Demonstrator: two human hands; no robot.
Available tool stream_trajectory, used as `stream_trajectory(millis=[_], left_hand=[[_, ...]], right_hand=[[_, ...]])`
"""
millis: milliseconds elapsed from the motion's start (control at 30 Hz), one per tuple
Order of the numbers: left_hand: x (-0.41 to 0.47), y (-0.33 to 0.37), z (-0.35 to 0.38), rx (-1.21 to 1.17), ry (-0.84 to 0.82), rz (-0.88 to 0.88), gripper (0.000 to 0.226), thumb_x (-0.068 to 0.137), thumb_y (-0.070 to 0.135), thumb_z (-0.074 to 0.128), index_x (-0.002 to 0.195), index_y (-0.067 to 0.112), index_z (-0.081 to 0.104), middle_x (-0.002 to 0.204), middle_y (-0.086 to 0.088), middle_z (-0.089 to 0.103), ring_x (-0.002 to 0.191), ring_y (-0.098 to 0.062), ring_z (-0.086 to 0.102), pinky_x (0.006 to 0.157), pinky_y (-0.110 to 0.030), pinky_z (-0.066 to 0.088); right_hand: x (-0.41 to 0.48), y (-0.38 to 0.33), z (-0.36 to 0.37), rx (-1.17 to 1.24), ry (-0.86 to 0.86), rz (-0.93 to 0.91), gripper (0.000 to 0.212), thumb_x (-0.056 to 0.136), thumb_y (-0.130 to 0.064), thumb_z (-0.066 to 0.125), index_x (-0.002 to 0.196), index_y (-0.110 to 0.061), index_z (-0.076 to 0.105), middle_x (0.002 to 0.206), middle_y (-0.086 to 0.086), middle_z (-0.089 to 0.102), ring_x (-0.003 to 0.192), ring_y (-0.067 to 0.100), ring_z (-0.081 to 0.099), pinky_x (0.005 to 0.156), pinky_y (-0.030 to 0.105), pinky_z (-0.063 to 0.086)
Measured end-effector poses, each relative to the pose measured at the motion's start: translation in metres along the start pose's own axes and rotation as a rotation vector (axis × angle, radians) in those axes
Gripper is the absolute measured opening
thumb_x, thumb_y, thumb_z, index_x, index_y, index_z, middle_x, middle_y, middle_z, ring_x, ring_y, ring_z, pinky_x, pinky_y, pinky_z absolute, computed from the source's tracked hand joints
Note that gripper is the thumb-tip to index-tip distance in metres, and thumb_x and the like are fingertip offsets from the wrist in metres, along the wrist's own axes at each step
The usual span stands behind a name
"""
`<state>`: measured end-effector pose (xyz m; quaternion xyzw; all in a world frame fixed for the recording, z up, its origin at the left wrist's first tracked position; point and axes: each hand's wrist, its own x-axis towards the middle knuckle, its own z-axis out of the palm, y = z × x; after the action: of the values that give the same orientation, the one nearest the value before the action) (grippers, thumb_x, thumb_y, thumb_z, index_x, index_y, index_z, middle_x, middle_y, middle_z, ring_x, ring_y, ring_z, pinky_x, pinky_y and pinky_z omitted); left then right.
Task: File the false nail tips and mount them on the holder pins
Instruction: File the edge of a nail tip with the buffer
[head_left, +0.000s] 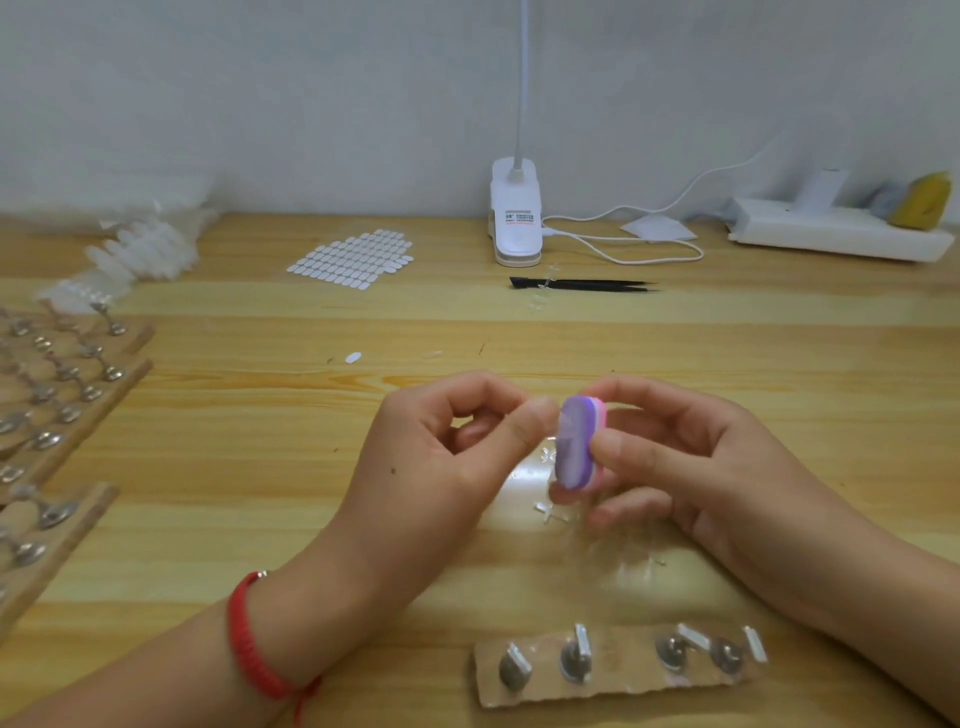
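Note:
My right hand (691, 457) grips a small oval buffer block (575, 441), purple on its near face with pink and white layers behind. My left hand (457, 452) pinches something tiny between thumb and forefinger right against the block's purple face; it is too small and blurred to make out, probably a clear nail tip. Below the hands lies a cardboard holder strip (618, 670) with several metal pins standing on it, each carrying a clear tip. Loose clear scraps (556, 512) lie on the table under my hands.
Wooden holder strips (62, 405) with several metal pins fill the left edge. A sheet of adhesive tabs (353, 259), bagged nail tips (140, 249), a white clip lamp (517, 218) with cable, black tweezers (587, 284) and a white power strip (836, 234) sit farther back.

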<state>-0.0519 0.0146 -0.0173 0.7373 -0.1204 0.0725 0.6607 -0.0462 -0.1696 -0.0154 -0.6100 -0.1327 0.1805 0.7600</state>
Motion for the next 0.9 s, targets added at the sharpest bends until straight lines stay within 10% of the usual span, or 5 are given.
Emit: stream_trajectory(millis=[200,900], left_hand=[[0.0014,0.0040,-0.0019,-0.114,-0.058,-0.097,0.019,0.072,0.027,0.068,0.058,0.013,0.067,0.048,0.006,0.024,0.044,-0.006,0.022,0.043,-0.009,0.025],[-0.0009,0.0058,-0.0019,-0.069,-0.137,-0.055,0.022,0.075,0.025,0.062,0.055,0.019,0.057,0.051,0.005,0.024,0.047,-0.007,0.022,0.045,-0.010,0.024]], right_hand=[[-0.0003,0.0002,-0.0001,0.098,0.054,-0.041,0.034,0.059,-0.030,0.086,0.091,-0.022,0.076,0.090,0.015,0.075,0.078,0.025,0.074,0.060,0.024,0.057],[-0.0012,-0.0014,0.0049,-0.002,0.054,-0.022,0.026,0.068,-0.023,0.085,0.093,-0.024,0.076,0.087,0.012,0.075,0.070,0.018,0.072,0.057,0.024,0.057]])
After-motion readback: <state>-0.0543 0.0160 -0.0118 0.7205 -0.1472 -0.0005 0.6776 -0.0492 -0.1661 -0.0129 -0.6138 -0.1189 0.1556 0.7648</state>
